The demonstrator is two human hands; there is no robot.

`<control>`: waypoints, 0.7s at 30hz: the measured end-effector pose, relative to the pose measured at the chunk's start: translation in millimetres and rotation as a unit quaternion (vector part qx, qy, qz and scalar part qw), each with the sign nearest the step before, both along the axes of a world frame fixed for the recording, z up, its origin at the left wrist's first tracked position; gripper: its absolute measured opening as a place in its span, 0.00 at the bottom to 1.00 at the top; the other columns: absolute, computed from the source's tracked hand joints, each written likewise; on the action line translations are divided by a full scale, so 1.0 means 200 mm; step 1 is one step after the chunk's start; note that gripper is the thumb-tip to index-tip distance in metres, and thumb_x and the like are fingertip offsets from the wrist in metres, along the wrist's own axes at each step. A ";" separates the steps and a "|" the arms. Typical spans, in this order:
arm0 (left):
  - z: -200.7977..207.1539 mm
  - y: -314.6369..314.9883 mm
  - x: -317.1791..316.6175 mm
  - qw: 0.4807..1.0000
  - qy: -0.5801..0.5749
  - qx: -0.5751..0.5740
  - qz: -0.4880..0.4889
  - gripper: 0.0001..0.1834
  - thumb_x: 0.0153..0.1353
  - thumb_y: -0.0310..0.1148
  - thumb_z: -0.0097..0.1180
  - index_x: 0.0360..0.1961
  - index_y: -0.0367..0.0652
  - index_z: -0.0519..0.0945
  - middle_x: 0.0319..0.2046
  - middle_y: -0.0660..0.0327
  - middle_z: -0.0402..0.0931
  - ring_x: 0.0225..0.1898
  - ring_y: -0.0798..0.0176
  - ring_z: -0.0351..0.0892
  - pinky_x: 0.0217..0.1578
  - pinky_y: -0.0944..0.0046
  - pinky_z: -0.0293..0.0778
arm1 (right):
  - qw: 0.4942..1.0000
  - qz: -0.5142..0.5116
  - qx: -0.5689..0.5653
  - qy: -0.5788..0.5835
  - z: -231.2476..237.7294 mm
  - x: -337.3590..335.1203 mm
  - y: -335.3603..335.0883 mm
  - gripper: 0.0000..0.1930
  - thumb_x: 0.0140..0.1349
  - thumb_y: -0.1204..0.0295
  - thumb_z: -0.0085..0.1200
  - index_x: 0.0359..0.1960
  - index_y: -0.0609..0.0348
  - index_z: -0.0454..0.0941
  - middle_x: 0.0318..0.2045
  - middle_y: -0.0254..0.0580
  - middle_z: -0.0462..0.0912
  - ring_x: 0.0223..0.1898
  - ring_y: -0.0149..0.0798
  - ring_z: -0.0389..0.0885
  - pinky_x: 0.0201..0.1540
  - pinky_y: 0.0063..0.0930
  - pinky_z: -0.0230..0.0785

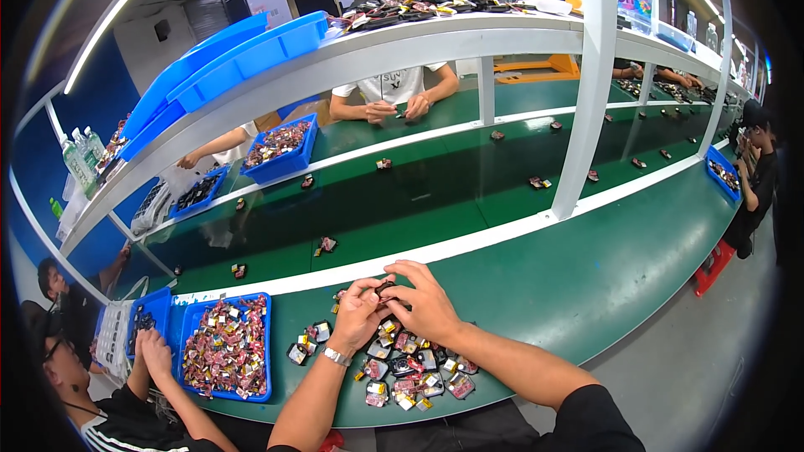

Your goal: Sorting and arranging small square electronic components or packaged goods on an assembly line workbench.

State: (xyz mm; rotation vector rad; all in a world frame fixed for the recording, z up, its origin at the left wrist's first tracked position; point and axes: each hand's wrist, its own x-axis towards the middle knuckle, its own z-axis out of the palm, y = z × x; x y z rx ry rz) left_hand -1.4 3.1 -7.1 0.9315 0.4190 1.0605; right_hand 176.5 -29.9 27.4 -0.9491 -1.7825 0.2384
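Note:
Over the near edge of the green bench, my left hand (357,316) and my right hand (424,301) meet, fingers closed around a small black electronic part (384,290). My fingers cover most of it, so its exact kind is unclear. Just below my wrists lies a pile of small electronic assemblies (406,389), black casings with reddish wiring and silver and yellow pieces. A few more assemblies (310,341) sit left of my left forearm, which wears a metal wristband (337,356).
A blue tray (269,351) heaped with reddish wired parts stands to my left, beside a co-worker's hands (152,353). Beyond a white rail (318,278), a green conveyor belt (435,218) carries scattered assemblies. A white post (586,117) and overhead shelf (402,48) rise ahead.

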 end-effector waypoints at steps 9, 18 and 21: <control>-0.01 0.00 -0.01 1.000 0.012 0.004 -0.007 0.14 0.66 0.28 0.53 0.51 0.40 0.68 0.59 0.49 0.69 0.53 0.53 0.77 0.54 0.48 0.75 | 0.999 0.019 -0.025 0.034 -0.01 -0.01 0.00 0.09 0.49 0.78 0.61 0.34 0.57 0.83 0.51 0.42 0.77 0.58 0.49 0.70 0.58 0.38 0.66; 0.01 -0.01 0.01 0.998 0.046 0.011 0.029 0.13 0.67 0.27 0.52 0.51 0.40 0.68 0.59 0.49 0.69 0.53 0.54 0.77 0.53 0.52 0.77 | 0.993 0.057 -0.083 0.066 -0.03 -0.01 0.02 0.12 0.50 0.78 0.61 0.38 0.55 0.83 0.57 0.43 0.74 0.63 0.51 0.66 0.64 0.41 0.61; 0.00 -0.01 0.01 0.999 0.016 0.018 0.035 0.12 0.66 0.27 0.52 0.50 0.40 0.69 0.59 0.49 0.69 0.53 0.54 0.77 0.53 0.52 0.77 | 0.996 0.056 -0.066 0.037 -0.01 -0.01 0.01 0.11 0.50 0.77 0.61 0.37 0.56 0.83 0.58 0.43 0.73 0.64 0.52 0.64 0.64 0.42 0.61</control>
